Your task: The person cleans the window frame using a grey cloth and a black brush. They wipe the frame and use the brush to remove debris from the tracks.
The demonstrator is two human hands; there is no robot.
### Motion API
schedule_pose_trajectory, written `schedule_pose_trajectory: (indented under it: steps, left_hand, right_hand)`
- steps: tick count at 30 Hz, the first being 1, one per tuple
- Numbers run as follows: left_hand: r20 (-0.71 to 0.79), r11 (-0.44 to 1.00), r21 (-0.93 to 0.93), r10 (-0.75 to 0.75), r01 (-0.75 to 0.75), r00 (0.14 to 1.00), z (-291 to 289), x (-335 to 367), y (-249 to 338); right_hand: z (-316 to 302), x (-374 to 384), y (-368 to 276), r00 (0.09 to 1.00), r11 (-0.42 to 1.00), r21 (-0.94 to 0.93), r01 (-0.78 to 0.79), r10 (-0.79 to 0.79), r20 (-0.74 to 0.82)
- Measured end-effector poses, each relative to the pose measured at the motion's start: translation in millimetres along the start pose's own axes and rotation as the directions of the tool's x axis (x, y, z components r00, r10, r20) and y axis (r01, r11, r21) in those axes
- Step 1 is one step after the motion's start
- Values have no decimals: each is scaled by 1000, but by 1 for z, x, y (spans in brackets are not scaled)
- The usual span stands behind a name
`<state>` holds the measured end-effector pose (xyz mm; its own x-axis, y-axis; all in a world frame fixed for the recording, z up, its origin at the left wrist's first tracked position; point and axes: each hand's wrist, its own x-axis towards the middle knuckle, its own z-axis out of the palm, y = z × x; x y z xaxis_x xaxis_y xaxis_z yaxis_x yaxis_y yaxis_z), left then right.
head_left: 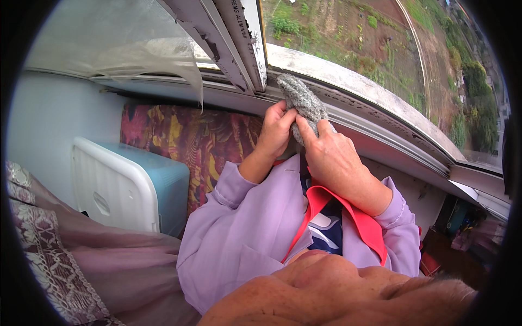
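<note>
A grey fluffy cloth (305, 99), folded into a narrow bundle, is between my two hands at the window. My left hand (275, 130) pinches its near left side, with thumb and fingers closed on it. From the right, my right hand (334, 155) grips the lower part, its index finger pressed along the fabric. The far tip of the cloth reaches over the sliding window track (375, 120), close to the foot of the upright window frame (244, 41). Whether the tip touches the track I cannot tell.
Torn plastic film (163, 51) hangs at the left pane. A blue storage box with a white lid (111, 182) stands on its side beside patterned fabric (217, 136). A lace-trimmed curtain (49, 250) hangs at lower left. Beyond the open window lies a pale outer ledge (348, 76).
</note>
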<state>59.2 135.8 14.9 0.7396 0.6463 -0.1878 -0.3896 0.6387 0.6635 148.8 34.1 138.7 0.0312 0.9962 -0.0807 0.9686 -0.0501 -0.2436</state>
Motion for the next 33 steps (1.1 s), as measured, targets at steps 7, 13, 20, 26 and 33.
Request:
schedule_pose_trajectory:
  steps: [7, 13, 20, 26, 33]
  left_hand:
    - [-132, 990, 15, 141, -140, 981, 4, -6, 21]
    - [-94, 975, 154, 176, -160, 980, 11, 2, 23]
    - [-6, 990, 129, 50, -48, 999, 24, 2, -1]
    - [-88, 945, 249, 242, -214, 966, 19, 7, 13]
    - [-154, 963, 167, 240, -214, 959, 19, 7, 18]
  right_hand:
    - [6, 11, -5, 998, 998, -32, -48, 47, -33]
    - [24, 9, -2, 990, 995, -78, -56, 45, -132]
    - [13, -20, 2, 981, 983, 34, -182, 184, -65]
    - [13, 1, 12, 989, 1000, 1, -17, 17, -146]
    - [17, 17, -1, 985, 954, -298, 8, -59, -162]
